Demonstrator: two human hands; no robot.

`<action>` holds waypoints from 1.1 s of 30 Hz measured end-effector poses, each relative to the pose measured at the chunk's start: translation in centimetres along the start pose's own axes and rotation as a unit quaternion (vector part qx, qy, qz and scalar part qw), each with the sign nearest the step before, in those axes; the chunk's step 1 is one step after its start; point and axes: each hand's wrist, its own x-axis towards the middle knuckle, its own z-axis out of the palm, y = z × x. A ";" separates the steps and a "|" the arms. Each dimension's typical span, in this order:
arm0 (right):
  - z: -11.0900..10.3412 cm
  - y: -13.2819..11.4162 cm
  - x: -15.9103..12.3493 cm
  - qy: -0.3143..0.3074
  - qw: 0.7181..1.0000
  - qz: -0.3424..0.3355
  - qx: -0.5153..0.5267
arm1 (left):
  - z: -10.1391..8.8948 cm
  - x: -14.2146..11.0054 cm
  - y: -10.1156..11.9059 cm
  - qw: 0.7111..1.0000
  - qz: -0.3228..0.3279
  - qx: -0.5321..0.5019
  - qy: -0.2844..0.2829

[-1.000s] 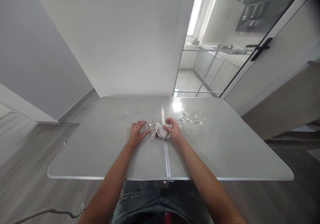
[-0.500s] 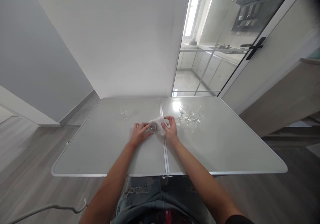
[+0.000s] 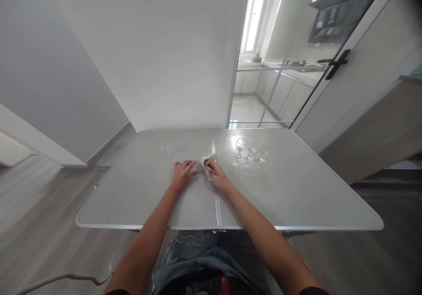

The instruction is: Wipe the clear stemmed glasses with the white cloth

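In front of me a clear glass lies on its side, mostly hidden by my fingers and a white cloth. My left hand is closed around the glass from the left. The thin white cloth is bunched at the glass's right end. My right hand pinches this cloth, its fingertips pressed in toward the glass. Whether the cloth reaches inside the glass I cannot tell.
Several stemmed glasses stand upright on the table: a round-bowled wine glass, a smaller glass and another glass at right, a tall glass at back left. A metal seam divides the grey table. Behind rises a wall.
My right hand has moved left and closed more tightly on the cloth, pushing it against the glass. The cloth is now bunched rather than spread. My view has shifted slightly.
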 end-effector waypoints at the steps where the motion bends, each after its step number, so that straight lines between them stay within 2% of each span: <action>1: 0.1 -0.1 -0.1 -0.022 0.999 0.002 0.027 | -0.1 0.0 0.1 1.000 -0.001 0.002 -0.002; 6: 0.3 -1.2 -0.7 -0.116 0.981 0.076 0.134 | -0.2 0.0 0.3 0.998 0.050 -0.006 -0.032; 9: 0.2 -1.4 -0.5 -0.124 0.979 0.078 0.142 | -0.4 0.1 0.4 0.998 0.061 -0.011 -0.023; 12: -0.2 -1.3 -0.2 -0.128 0.987 0.048 0.085 | -0.6 0.2 0.5 0.999 0.048 -0.008 -0.016; 15: -1.2 -1.1 -0.1 -0.145 0.989 -0.016 -0.005 | -0.6 0.3 0.4 0.999 0.031 -0.008 -0.004; 19: -2.5 -1.0 -0.3 -0.191 0.967 -0.097 -0.140 | -0.5 0.3 0.3 1.000 0.022 -0.018 0.002; 21: -2.7 -0.9 -0.4 -0.193 0.956 -0.108 -0.190 | -0.4 0.2 0.3 0.999 0.028 -0.025 -0.001; 23: -2.6 -0.8 -0.3 -0.185 0.958 -0.096 -0.199 | -0.3 0.1 0.3 0.999 0.038 -0.030 -0.005; 25: -2.2 -0.7 -0.2 -0.175 0.970 -0.061 -0.156 | -0.2 0.1 0.2 0.998 0.050 -0.030 -0.015; 27: -1.8 -0.7 -0.1 -0.164 0.984 -0.008 -0.068 | -0.1 0.1 0.3 0.997 0.062 -0.029 -0.028; 30: -1.4 -0.8 -0.1 -0.142 0.984 0.066 0.088 | -0.1 0.3 0.4 0.998 0.058 -0.034 -0.017; 33: -1.3 -0.9 -0.1 -0.110 0.983 0.073 0.130 | -0.3 0.5 0.6 0.998 0.050 -0.040 0.015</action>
